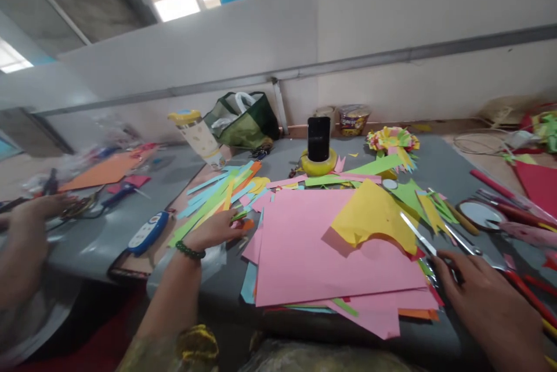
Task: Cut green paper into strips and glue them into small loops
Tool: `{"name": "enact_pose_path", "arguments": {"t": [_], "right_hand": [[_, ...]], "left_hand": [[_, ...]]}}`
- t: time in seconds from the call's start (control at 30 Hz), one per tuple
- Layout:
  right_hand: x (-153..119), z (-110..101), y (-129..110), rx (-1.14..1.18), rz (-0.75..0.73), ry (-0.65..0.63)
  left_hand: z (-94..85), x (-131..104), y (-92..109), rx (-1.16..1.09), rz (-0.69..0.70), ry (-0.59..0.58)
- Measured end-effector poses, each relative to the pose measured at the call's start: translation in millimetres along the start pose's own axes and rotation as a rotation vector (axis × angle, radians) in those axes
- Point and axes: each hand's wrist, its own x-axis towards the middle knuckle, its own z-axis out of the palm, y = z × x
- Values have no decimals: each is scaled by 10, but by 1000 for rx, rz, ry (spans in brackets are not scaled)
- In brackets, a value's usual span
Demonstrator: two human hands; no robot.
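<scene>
My left hand, with a green bead bracelet on its wrist, is at the left end of the paper stack. Its fingers are curled around small coloured paper pieces, green and pink, partly hidden by the fingers. My right hand grips a pair of scissors by the handles; the blades point up and left beside a yellow paper with a curved cut-out. That yellow sheet rests on large pink paper. Cut strips in green, blue, yellow and orange lie beyond my left hand.
A phone stands in a yellow tape roll. Behind are a tumbler, a green bag and a paper flower bunch. Tools and a round mirror-like disc lie right. At left are a blue-white power strip and another person's arm.
</scene>
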Motion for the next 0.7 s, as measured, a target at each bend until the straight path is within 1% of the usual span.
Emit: {"name": "enact_pose_path", "arguments": {"t": [0.07, 0.17, 0.3, 0.33, 0.4, 0.47, 0.5, 0.6, 0.67, 0.7], "right_hand": [[7, -22, -25, -39, 20, 24], [22, -67, -79, -54, 48, 6], [34, -77, -122, -74, 64, -10], [33, -73, -129, -83, 69, -5], [30, -70, -140, -98, 72, 29], [25, -90, -148, -109, 54, 99], [22, -112, -149, -113, 38, 136], [-2, -207, -134, -128, -4, 207], [-29, -268, -116, -139, 8, 201], [-42, -290, -109, -150, 30, 179]], "left_hand": [[15, -10, 9, -19, 15, -22], [43, 0, -17, -110, 38, -57], [60, 22, -58, -176, -4, 41], [62, 18, -51, -183, -12, 49], [66, -4, -17, -219, -11, 3], [77, -34, 30, -282, -1, -56], [83, -49, 52, -306, -2, -68], [88, -90, 95, -321, -30, -14], [58, -118, 105, -313, -38, 38], [29, -133, 105, -309, -40, 62]]}}
